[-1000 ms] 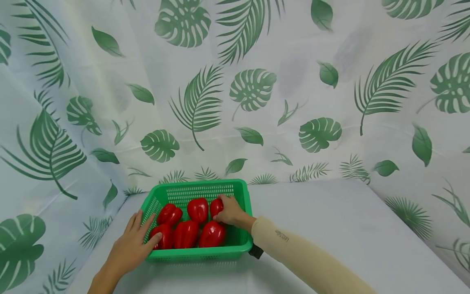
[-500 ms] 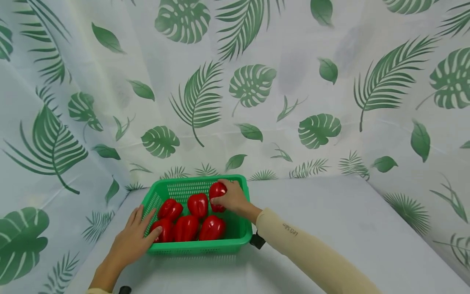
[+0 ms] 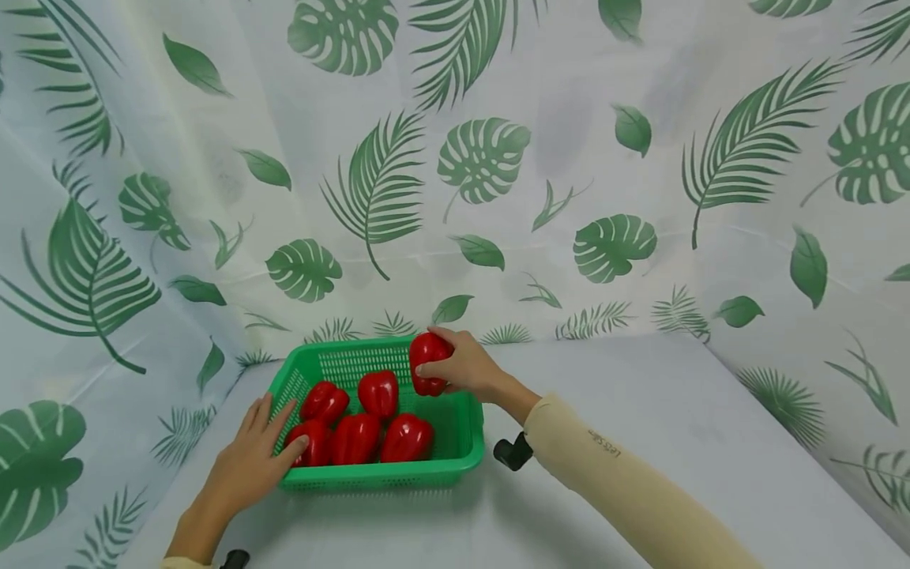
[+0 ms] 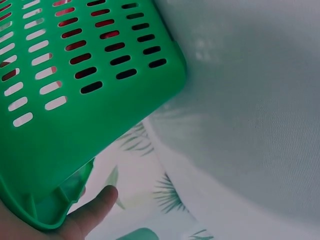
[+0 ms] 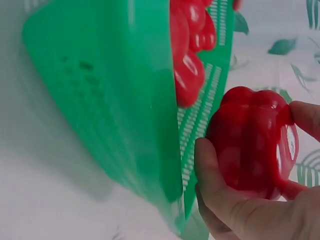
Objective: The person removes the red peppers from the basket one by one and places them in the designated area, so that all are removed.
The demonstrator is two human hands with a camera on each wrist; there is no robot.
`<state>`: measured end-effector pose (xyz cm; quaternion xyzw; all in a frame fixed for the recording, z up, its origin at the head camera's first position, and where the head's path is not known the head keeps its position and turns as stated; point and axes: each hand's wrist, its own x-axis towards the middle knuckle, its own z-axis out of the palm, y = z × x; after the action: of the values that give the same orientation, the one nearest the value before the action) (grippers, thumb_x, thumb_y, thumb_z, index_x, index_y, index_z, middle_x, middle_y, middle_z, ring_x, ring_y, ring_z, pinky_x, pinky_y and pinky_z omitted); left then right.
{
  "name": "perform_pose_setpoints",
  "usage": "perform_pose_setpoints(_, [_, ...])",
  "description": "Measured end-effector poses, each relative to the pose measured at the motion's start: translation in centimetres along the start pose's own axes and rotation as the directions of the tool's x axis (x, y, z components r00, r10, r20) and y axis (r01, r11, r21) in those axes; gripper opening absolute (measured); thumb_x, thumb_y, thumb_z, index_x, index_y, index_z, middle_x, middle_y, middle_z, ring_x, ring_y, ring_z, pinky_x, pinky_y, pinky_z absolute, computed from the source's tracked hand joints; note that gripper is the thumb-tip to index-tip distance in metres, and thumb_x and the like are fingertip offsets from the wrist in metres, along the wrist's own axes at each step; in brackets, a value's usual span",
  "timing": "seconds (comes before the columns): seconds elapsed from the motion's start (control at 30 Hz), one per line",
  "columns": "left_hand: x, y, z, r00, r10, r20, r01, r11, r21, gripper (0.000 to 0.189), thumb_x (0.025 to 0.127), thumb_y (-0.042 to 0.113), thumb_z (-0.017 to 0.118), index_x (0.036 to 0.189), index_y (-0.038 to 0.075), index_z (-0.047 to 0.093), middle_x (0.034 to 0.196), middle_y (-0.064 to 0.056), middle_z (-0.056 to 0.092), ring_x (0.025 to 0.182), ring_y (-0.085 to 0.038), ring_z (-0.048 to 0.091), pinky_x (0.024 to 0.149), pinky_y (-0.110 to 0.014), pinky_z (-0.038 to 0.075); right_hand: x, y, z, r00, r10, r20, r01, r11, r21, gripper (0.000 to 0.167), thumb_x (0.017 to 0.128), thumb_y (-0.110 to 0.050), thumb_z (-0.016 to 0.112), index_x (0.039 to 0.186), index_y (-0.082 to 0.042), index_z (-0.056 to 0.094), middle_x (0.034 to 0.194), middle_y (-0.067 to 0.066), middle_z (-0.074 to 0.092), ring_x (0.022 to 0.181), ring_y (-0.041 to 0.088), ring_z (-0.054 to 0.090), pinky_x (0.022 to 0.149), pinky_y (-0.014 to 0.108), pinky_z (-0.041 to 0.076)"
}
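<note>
My right hand (image 3: 472, 365) holds a glossy red bell pepper (image 3: 429, 363) above the back right part of a green plastic basket (image 3: 377, 472). The right wrist view shows the thumb and fingers on opposite sides of this pepper (image 5: 250, 145), its lobed end up. Several more red bell peppers (image 3: 407, 438) lie in the left and middle of the basket. At the front left corner, my left hand (image 3: 245, 462) rests on the rim with its fingers spread and straight. One finger (image 4: 97, 207) stretches past the rim in the left wrist view.
The basket stands on a white-covered table (image 3: 604, 419), near its back left. A white curtain (image 3: 540, 261) printed with green leaves hangs behind and along the sides. Black wrist-camera parts (image 3: 513, 452) show below the right wrist.
My right hand has lifted the red bell pepper from the basket's back right, raising it and shifting it slightly right. The left hand has stayed on the rim.
</note>
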<state>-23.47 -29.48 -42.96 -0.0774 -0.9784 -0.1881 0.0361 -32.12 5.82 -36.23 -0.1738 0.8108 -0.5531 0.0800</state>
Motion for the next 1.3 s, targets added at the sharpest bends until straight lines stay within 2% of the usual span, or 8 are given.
perform_pose_setpoints(0.17, [0.2,-0.1,0.0,1.0,0.012,-0.004,-0.012,1.0,-0.005,0.082,0.107,0.052,0.058,0.164,-0.003,0.036,0.169,-0.04,0.013,0.153,-0.061,0.01,0.081,-0.072,0.058,-0.7,0.3,-2.1,0.999,0.032,-0.043,-0.032,0.999,-0.002,0.081,0.093,-0.014,0.079,0.163,-0.004,0.041,0.147,0.022,0.055,0.133,0.045,0.054,0.087,0.049,0.064])
perform_pose_setpoints(0.43, [0.0,-0.8,0.0,1.0,0.002,-0.006,-0.002,1.0,0.002,0.085,0.106,0.054,0.058,0.164,-0.003,0.034,0.168,-0.041,0.014,0.152,-0.061,0.012,0.08,-0.075,0.056,-1.8,1.2,-4.5,0.991,0.082,-0.106,-0.08,0.997,0.021,0.083,0.092,-0.013,0.08,0.163,-0.004,0.039,0.152,0.024,0.051,0.137,0.048,0.05,0.089,0.05,0.064])
perform_pose_setpoints(0.73, [0.1,-0.8,-0.1,1.0,0.002,-0.006,-0.002,1.0,-0.013,0.089,0.104,0.057,0.059,0.164,-0.002,0.034,0.168,-0.041,0.014,0.152,-0.06,0.013,0.079,-0.08,0.053,-2.5,3.8,-6.7,0.977,0.117,-0.176,-0.113,0.993,0.033,0.088,0.091,-0.013,0.08,0.165,-0.004,0.033,0.155,0.026,0.046,0.139,0.049,0.047,0.093,0.051,0.062])
perform_pose_setpoints(0.87, [0.5,-0.8,0.0,1.0,0.01,-0.019,-0.01,1.0,-0.01,0.09,0.103,0.057,0.061,0.165,-0.002,0.033,0.168,-0.04,0.015,0.152,-0.06,0.014,0.081,-0.082,0.052,-2.6,4.8,-7.7,0.969,0.154,-0.194,-0.153,0.988,0.018,0.088,0.091,-0.015,0.079,0.165,-0.005,0.032,0.156,0.025,0.045,0.14,0.047,0.045,0.095,0.051,0.061])
perform_pose_setpoints(1.1, [0.8,-0.8,-0.1,0.999,0.016,-0.05,-0.016,1.0,-0.014,0.088,0.103,0.056,0.062,0.164,-0.002,0.034,0.168,-0.04,0.017,0.152,-0.06,0.016,0.085,-0.085,0.047,-3.3,6.5,-8.3,0.96,0.188,-0.208,-0.19,0.982,0.009,0.089,0.091,-0.013,0.079,0.165,-0.002,0.03,0.156,0.028,0.043,0.141,0.05,0.042,0.097,0.055,0.06])
perform_pose_setpoints(1.3, [0.4,-1.1,0.2,0.997,0.014,-0.072,-0.018,0.998,-0.052,0.087,0.104,0.054,0.06,0.165,-0.002,0.032,0.167,-0.04,0.019,0.152,-0.06,0.019,0.092,-0.089,0.04,-3.8,8.2,-8.2,0.946,0.233,-0.226,-0.24,0.971,-0.005,0.09,0.092,-0.014,0.081,0.165,-0.002,0.03,0.156,0.029,0.043,0.141,0.051,0.042,0.095,0.054,0.061])
